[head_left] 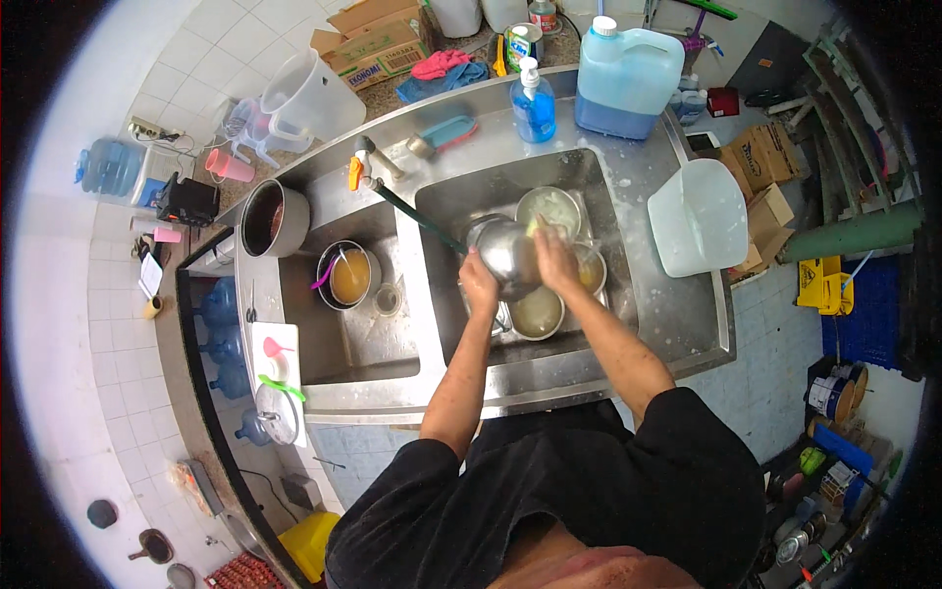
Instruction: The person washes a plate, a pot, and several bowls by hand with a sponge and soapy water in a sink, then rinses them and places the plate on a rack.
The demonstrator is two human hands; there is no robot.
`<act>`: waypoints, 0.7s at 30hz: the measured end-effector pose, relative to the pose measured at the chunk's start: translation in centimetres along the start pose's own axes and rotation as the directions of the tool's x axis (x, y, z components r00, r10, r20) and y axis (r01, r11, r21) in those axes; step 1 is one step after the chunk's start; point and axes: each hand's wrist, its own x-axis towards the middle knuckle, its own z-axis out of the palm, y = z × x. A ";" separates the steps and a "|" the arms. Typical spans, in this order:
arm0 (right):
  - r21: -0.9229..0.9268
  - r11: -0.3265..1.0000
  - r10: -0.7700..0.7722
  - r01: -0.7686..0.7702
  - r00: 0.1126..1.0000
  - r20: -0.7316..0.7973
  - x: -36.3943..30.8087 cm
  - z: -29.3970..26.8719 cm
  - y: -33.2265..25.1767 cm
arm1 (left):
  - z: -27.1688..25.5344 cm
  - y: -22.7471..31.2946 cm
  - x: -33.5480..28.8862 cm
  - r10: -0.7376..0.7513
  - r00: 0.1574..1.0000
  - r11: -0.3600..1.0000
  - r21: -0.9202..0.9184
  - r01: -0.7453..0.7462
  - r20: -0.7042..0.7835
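Note:
Over the right basin of the steel sink (429, 324), I hold a shiny metal bowl (503, 247) tilted between both hands. My left hand (479, 282) grips its left edge. On its other side my right hand (556, 260) is closed on what looks like a yellowish sponge (534, 228), mostly hidden by the fingers, and presses it to the bowl. Beneath and around the hands, several metal pots with cloudy water, such as the far pot (551, 208) and the near pot (538, 316), sit in the basin. A dark green hose (417, 214) runs from the tap (365, 157) toward the bowl.
In the left basin stands a pot (349, 276) with brownish liquid and a purple-handled utensil. A large pot (275, 218) is at the left rim. Behind are a blue soap bottle (533, 106) and a jerrycan (628, 79). A translucent container (697, 218) stands on the right drainboard.

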 end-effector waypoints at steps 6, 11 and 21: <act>-0.113 0.830 -0.554 0.547 0.831 -0.052 -1.9 2.3 -7.0 | 0.2 3.1 1.6 0.376 0.924 0.927 -0.003 -0.376 0.065; 0.288 0.957 -0.003 0.021 0.998 -0.064 3.7 2.7 -5.0 | -0.7 3.2 2.0 0.252 0.913 0.875 0.328 -0.356 0.319; 0.262 0.876 -0.336 0.405 0.902 -0.270 -2.9 4.3 -6.8 | -1.4 1.6 4.2 0.133 0.968 0.985 0.081 -0.153 0.212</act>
